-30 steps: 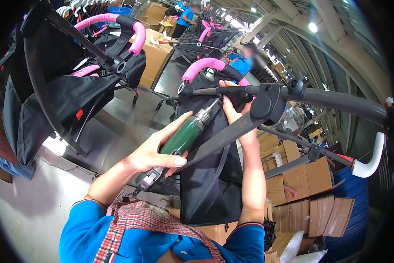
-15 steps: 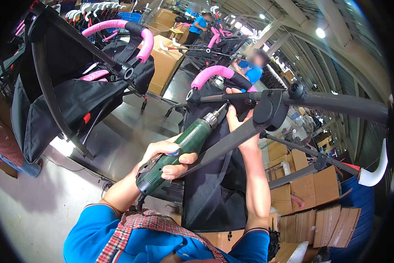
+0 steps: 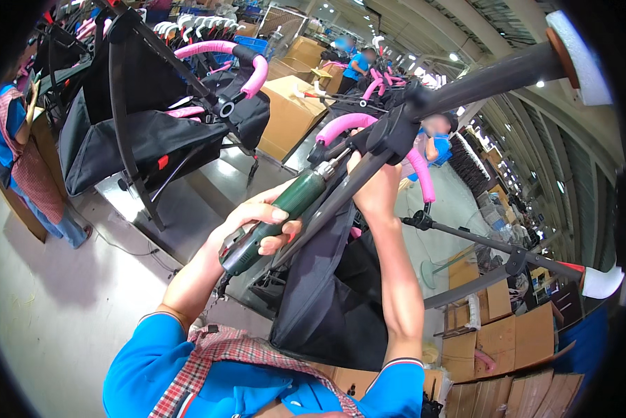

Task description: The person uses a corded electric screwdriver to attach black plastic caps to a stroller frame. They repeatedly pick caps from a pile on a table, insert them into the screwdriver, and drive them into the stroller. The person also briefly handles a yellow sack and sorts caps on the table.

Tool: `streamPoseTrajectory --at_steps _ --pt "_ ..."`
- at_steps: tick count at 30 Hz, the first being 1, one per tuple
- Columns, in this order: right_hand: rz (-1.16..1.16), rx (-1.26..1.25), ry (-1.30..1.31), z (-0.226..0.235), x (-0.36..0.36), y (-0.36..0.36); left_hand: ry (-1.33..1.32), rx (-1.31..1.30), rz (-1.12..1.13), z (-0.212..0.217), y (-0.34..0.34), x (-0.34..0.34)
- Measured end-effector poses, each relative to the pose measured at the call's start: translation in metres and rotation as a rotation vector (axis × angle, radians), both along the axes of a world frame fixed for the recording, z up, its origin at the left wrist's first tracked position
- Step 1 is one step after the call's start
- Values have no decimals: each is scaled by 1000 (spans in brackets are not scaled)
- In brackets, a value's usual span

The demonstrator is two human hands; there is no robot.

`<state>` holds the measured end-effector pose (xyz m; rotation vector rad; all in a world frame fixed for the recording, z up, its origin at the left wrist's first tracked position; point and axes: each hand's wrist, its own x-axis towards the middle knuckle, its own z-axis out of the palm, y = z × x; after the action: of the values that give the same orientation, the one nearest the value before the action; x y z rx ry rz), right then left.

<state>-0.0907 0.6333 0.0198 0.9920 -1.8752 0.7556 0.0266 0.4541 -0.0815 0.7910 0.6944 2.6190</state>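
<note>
Lowest in the frame, our blue sleeves and checked apron [image 3: 208, 359] rose toward the work. Our left hand [image 3: 254, 223] was wrapped around the green driver [image 3: 278, 212], fingers [image 3: 285, 240] curled tight on its body, so the tool angled up and to the right with its bit aimed at the frame joint [image 3: 386, 136] in the upper middle of the picture. Our right hand [image 3: 376, 188] reached up just below that joint, gripping the dark frame bar; its fingers were hidden behind the bar, so we could not tell how far they closed. That grip looked meant to steady the frame against the driver's push. Black fabric [image 3: 327, 299] hung slack from the bar between our forearms, clear of the bit. A grey tube [image 3: 494, 76] ran up to the upper right. Beyond, at upper left, a finished stroller [image 3: 160, 118] with a pink handle stood on the worktop [image 3: 188, 209], cardboard boxes [image 3: 288, 104] behind it, and another person [image 3: 20, 160] stood at the left edge.
</note>
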Motion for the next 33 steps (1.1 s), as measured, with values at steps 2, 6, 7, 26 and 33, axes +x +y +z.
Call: streamPoseTrajectory --at_steps 2,6,7,26,33 --pt "-1 18 5 -3 1 2 -67 133 -101 -7 7 0" --pt "13 16 -145 1 7 4 89 -170 70 8 5 -3" --pt "31 -30 -179 -3 2 5 103 -201 74 7 4 -7" --pt "-189 -437 69 -12 62 215 -136 168 -208 -114 -33 11" --pt "-84 -722 -1013 -235 -53 351 -793 -49 66 -276 -42 58"
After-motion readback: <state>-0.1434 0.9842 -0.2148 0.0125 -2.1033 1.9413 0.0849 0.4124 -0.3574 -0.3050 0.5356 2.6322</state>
